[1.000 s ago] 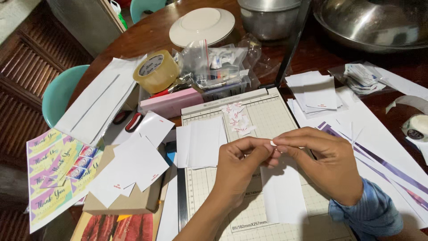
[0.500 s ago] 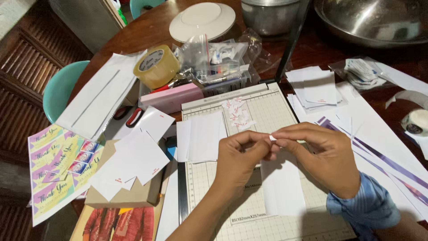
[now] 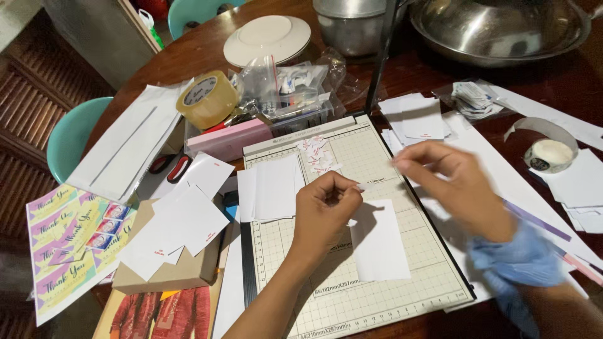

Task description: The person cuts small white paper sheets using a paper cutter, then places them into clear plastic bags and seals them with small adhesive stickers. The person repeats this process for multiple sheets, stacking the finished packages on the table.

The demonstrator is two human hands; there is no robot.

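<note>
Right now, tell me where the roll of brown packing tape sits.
The roll of brown packing tape sits upper left in the head view, behind the pink box, beside the clear plastic bags.

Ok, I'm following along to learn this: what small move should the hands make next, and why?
Probably the left hand should lower the small white strip pinched in its fingers onto the white card lying on the paper trimmer. The card sits right beneath that hand, while the right hand, blurred, is apart from the strip and looks empty, so the left hand alone holds it.
</note>
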